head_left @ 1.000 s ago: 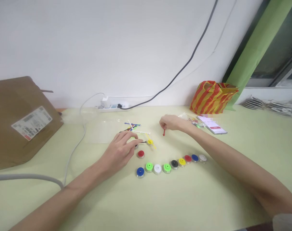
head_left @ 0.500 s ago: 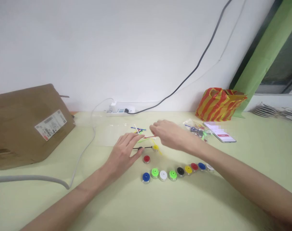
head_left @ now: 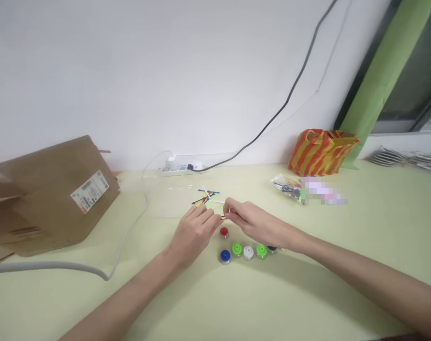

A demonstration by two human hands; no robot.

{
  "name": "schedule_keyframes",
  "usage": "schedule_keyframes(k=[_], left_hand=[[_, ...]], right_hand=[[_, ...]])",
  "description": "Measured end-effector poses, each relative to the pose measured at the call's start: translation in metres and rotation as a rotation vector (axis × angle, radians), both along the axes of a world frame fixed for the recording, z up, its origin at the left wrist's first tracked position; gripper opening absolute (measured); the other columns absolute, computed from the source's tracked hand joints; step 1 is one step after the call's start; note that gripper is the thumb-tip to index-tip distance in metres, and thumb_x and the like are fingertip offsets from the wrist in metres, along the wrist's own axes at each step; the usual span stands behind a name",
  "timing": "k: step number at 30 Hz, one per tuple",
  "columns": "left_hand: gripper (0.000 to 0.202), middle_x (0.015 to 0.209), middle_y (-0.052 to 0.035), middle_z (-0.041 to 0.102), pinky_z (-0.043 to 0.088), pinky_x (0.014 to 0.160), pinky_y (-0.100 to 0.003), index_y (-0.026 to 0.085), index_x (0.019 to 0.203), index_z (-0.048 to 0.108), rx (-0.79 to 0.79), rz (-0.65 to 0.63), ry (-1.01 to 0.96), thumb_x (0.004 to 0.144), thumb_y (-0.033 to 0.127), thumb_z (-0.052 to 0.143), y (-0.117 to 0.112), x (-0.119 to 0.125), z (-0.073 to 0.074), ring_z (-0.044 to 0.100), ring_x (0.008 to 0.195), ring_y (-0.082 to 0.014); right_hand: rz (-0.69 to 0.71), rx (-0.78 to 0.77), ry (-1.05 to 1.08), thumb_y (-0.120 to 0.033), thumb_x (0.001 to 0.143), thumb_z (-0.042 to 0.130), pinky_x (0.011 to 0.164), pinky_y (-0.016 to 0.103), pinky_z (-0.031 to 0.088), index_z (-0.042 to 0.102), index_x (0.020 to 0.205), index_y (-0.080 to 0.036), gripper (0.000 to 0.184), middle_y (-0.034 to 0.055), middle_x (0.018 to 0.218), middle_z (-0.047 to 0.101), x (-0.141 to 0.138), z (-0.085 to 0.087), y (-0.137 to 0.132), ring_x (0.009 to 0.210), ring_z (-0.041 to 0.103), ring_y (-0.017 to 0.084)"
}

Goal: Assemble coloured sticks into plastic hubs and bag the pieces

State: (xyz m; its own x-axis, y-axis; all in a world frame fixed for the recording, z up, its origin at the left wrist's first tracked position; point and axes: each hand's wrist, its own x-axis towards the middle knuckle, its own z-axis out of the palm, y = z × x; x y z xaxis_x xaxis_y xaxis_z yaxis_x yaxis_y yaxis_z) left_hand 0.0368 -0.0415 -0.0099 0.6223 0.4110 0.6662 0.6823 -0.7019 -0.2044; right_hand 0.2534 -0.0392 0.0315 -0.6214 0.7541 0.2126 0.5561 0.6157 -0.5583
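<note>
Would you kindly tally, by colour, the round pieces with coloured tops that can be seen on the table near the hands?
Green pieces: 2
Red piece: 1
Blue piece: 1
White piece: 1
Black piece, partly hidden: 1
Total: 6

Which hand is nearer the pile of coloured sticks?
The left hand: its fingertips sit just in front of the pile of coloured sticks. The right hand is farther off, in front of the pile and to its right.
</note>
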Motion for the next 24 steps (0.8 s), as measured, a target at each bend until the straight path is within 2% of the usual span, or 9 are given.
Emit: schedule_keyframes(k=[3, 6, 9, 13, 16, 21, 24], left_hand=[[0.021, 0.07, -0.0008, 0.059, 0.037, 0.068, -0.03, 0.018, 0.084, 0.06, -0.009, -0.007, -0.028, 0.103, 0.017, 0.05, 0.002, -0.003, 0.003, 0.048, 0.072, -0.0176], [0.019, 0.072, -0.0011, 0.062, 0.038, 0.069, -0.03, 0.018, 0.091, 0.061, -0.031, -0.041, -0.007, 0.104, 0.016, 0.047, 0.005, -0.004, 0.003, 0.05, 0.073, -0.0176], [0.016, 0.076, -0.0014, 0.064, 0.04, 0.07, -0.03, 0.018, 0.102, 0.062, -0.04, -0.077, 0.016, 0.104, 0.016, 0.046, 0.006, -0.003, 0.002, 0.055, 0.075, -0.0175], [0.017, 0.073, -0.0001, 0.062, 0.04, 0.071, -0.029, 0.018, 0.093, 0.059, -0.055, -0.084, 0.001, 0.104, 0.016, 0.046, 0.003, 0.001, 0.004, 0.055, 0.072, -0.0162], [0.021, 0.074, -0.0001, 0.061, 0.041, 0.072, -0.029, 0.019, 0.088, 0.058, -0.093, -0.07, 0.044, 0.104, 0.018, 0.045, 0.002, 0.001, 0.005, 0.055, 0.073, -0.016], [0.024, 0.078, -0.001, 0.064, 0.041, 0.072, -0.03, 0.019, 0.088, 0.062, -0.151, -0.082, 0.05, 0.105, 0.02, 0.045, 0.007, -0.001, 0.0, 0.056, 0.076, -0.0162], [0.022, 0.079, -0.0012, 0.065, 0.041, 0.074, -0.031, 0.019, 0.091, 0.063, -0.193, -0.09, 0.036, 0.105, 0.023, 0.047, 0.012, -0.004, -0.005, 0.057, 0.078, -0.0168]], right_hand=[[-0.015, 0.086, 0.131, -0.028, 0.106, 0.038, 0.062, 0.025, 0.037, 0.049, 0.106, -0.023, 0.012, -0.003, 0.075, 0.058, 0.004, -0.019, -0.002, 0.066, 0.05, 0.014], [-0.038, 0.367, 0.153, -0.022, 0.105, 0.04, 0.072, 0.028, 0.041, 0.055, 0.103, -0.021, 0.015, 0.0041, 0.09, 0.064, 0.005, -0.038, 0.004, 0.081, 0.055, 0.017], [-0.063, 0.598, 0.061, -0.02, 0.105, 0.042, 0.074, 0.03, 0.04, 0.059, 0.097, -0.019, 0.018, 0.0053, 0.086, 0.063, 0.006, -0.05, 0.01, 0.08, 0.054, 0.018], [-0.042, 0.786, -0.112, -0.016, 0.104, 0.044, 0.069, 0.031, 0.036, 0.062, 0.091, -0.018, 0.022, 0.0035, 0.079, 0.06, 0.012, -0.053, 0.015, 0.075, 0.049, 0.018], [0.01, 0.844, -0.19, -0.014, 0.104, 0.045, 0.068, 0.031, 0.034, 0.063, 0.09, -0.019, 0.023, 0.0024, 0.078, 0.058, 0.014, -0.054, 0.016, 0.074, 0.047, 0.018], [0.0, 0.775, -0.219, -0.015, 0.102, 0.05, 0.069, 0.031, 0.034, 0.062, 0.088, -0.019, 0.019, 0.0024, 0.079, 0.06, 0.014, -0.059, 0.017, 0.077, 0.048, 0.018], [0.001, 0.749, -0.213, -0.015, 0.102, 0.05, 0.072, 0.032, 0.035, 0.063, 0.093, -0.018, 0.016, 0.0032, 0.08, 0.062, 0.014, -0.061, 0.017, 0.081, 0.05, 0.019]])
